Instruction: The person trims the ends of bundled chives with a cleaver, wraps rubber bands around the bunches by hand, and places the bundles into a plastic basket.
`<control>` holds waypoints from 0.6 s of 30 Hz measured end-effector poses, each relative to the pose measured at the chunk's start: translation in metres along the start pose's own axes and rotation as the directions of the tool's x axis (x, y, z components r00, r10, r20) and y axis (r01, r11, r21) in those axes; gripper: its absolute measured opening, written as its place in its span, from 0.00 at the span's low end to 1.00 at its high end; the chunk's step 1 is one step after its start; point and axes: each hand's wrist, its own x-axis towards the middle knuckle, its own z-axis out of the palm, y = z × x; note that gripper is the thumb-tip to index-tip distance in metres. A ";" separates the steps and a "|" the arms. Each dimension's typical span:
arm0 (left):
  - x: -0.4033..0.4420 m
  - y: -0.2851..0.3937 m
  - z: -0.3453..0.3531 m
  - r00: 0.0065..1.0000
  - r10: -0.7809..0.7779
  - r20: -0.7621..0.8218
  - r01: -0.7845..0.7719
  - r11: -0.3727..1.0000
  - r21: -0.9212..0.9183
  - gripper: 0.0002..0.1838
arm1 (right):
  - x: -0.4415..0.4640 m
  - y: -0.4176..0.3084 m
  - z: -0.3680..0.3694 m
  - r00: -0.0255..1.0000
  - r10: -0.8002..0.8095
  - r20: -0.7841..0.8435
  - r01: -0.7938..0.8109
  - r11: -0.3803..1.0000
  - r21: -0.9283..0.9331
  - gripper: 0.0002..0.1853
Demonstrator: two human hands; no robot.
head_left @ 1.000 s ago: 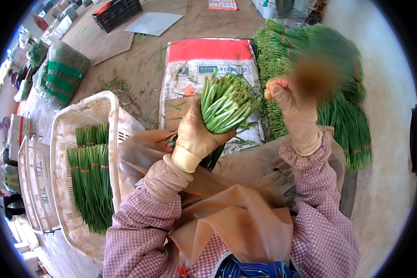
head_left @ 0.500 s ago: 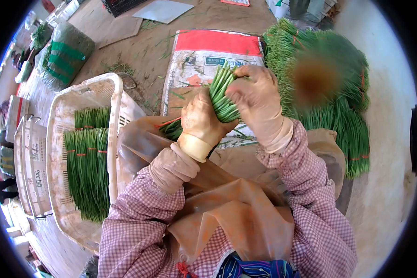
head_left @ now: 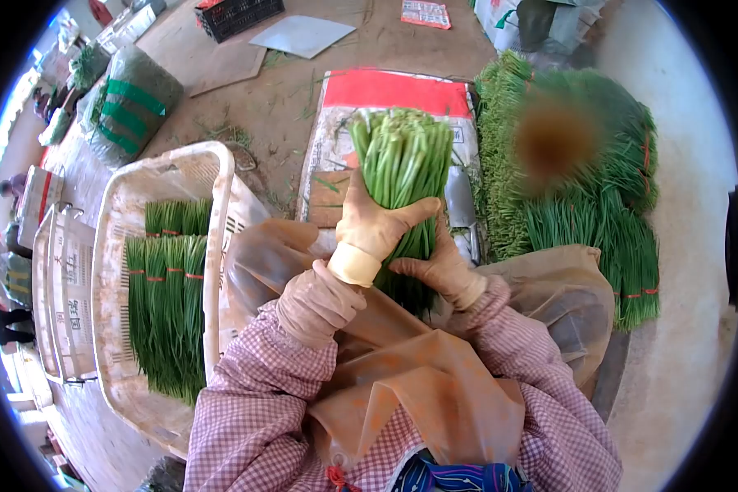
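A thick bunch of garlic chives [head_left: 406, 160] stands nearly upright over my lap, its pale cut ends pointing away from me. My gloved left hand [head_left: 377, 221] wraps round the left side of the stems, with its thumb across the front. Lower on the right side, my gloved right hand [head_left: 444, 271] is closed round the leaves, its fingers partly hidden behind the bunch. Just right of the bunch, a grey cleaver-like blade [head_left: 460, 198] lies on the printed sack [head_left: 328, 135]. The dark leaf ends hang between my forearms.
On my left stands a white plastic basket [head_left: 221, 176] with several banded chive bunches [head_left: 168, 303]. A large chive pile [head_left: 582, 221] is on my right. Ahead are a wrapped bale [head_left: 131, 107], a pale board [head_left: 303, 35] and a black crate [head_left: 238, 16].
The bunch has turned from tilted to nearly upright, showing its full width. My right hand has moved from the cut ends down to the lower right side. The blade has come into view.
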 end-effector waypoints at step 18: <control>0.009 0.011 -0.056 0.979 0.175 0.102 -0.057 0.719 -0.693 0.38 | 0.022 -0.049 -0.004 0.972 -0.234 -0.034 0.226 0.960 -0.163 0.57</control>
